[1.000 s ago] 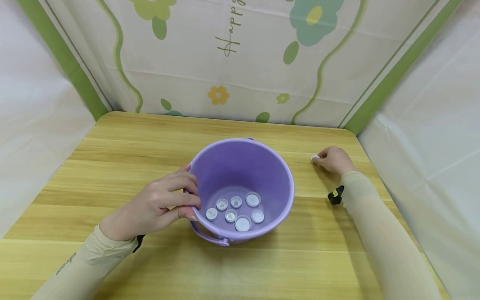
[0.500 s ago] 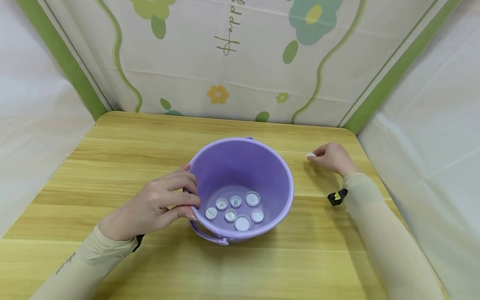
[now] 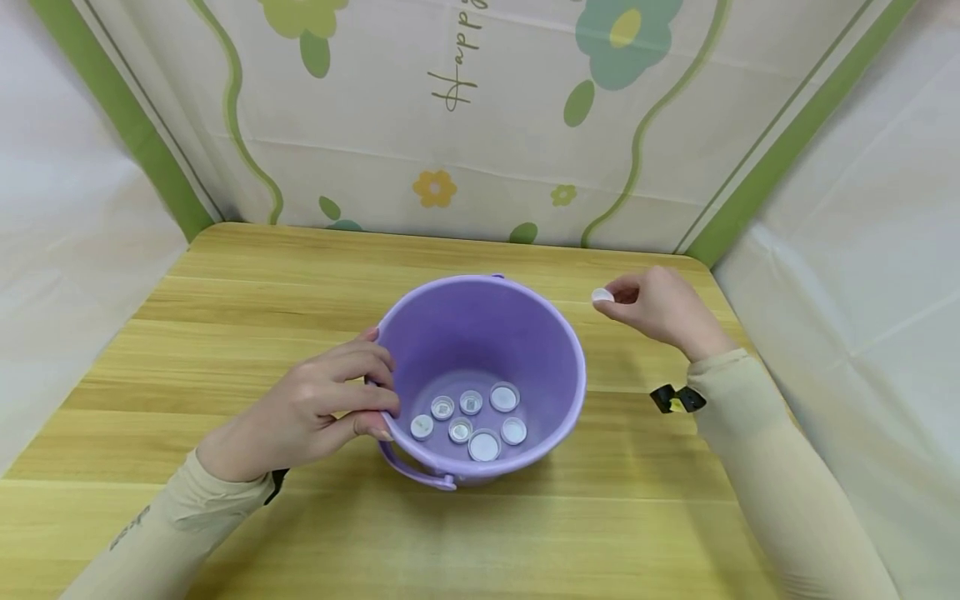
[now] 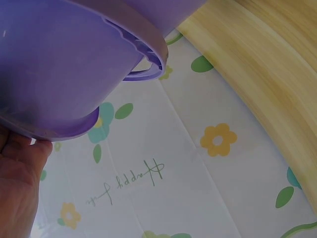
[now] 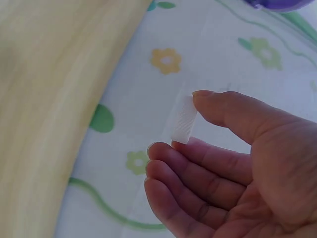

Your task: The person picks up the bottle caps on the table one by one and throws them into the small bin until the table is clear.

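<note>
A purple bucket [image 3: 480, 333] stands in the middle of the wooden table, with several small round white caps [image 3: 483, 446] lying on its bottom. My left hand [image 3: 322, 404] grips the bucket's left rim, thumb outside near the front and fingers over the edge; in the left wrist view only part of that hand [image 4: 20, 178] shows against the rim. To the right of the bucket, my right hand [image 3: 660, 308] pinches a white bottle cap [image 3: 602, 296] above the table. Ridges on the side of this cap [image 5: 184, 119] show in the right wrist view, between thumb and fingertips.
The bucket's handle [image 3: 416, 471] hangs down at its front left. A white cloth with flowers [image 3: 360, 150] hangs behind the table's [image 3: 262, 275] far edge. White sheets [image 3: 847, 333] close off the sides.
My right hand has lifted the bottle cap off the table and brought it up and left, toward the bucket. The left hand and the bucket stay in place.
</note>
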Demonstrator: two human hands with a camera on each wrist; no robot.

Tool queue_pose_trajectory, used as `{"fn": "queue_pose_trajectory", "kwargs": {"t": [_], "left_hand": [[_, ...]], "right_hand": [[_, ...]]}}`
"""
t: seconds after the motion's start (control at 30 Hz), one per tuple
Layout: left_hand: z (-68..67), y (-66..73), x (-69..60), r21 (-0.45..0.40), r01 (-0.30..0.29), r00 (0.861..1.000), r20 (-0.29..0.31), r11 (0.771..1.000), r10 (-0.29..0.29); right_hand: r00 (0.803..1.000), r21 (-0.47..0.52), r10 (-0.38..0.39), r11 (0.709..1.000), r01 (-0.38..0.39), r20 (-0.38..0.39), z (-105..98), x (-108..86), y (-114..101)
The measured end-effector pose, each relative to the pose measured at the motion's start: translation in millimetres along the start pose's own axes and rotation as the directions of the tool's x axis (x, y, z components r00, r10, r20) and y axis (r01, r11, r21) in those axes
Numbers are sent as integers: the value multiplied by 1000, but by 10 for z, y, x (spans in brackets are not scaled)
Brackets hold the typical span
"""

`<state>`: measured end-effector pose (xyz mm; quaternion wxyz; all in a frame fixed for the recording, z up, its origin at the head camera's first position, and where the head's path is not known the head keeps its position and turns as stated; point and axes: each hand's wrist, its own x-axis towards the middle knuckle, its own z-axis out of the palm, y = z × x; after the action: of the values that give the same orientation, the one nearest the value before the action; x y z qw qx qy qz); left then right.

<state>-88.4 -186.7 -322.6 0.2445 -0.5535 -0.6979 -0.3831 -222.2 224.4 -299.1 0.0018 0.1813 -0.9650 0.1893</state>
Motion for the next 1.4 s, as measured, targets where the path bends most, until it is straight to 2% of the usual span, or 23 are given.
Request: {"fn": "queue_pose_trajectory", "kwargs": {"t": [0.23,0.4,0.6,0.77,0.9,1.07,1.27,1.4], "left_hand": [[5,-6,-6,6,6,1000,-3,1000,-6],[11,-9,-4,8,3,1000,-6,1000,-3],[19,-12,3,6,-1,1000,-8,1000,1],[23,-19,9,6,0,1000,-7,1000,0],[27,-20,13,6,-3,1000,-7,1000,3],[33,-18,20,7,-3,1000,-6,1000,3],[37,-20,19,8,2,1000,-5,1000,-2],[36,-20,19,8,6,1000,-9,1000,-6]], "right_hand": [[992,5,-102,995,102,-71,-129,-108,-351],[975,3,-197,980,198,-107,-198,-195,-589],[958,-1,-262,965,264,-119,-258,-254,-792],[943,-20,-311,950,311,-119,-280,-267,-897],[938,-24,-328,945,327,-110,-283,-273,-950],[931,-24,-350,937,349,-104,-275,-267,-984],[913,-17,-395,918,395,-99,-276,-275,-1023],[910,-13,-404,914,405,-93,-260,-304,-1065]]}}
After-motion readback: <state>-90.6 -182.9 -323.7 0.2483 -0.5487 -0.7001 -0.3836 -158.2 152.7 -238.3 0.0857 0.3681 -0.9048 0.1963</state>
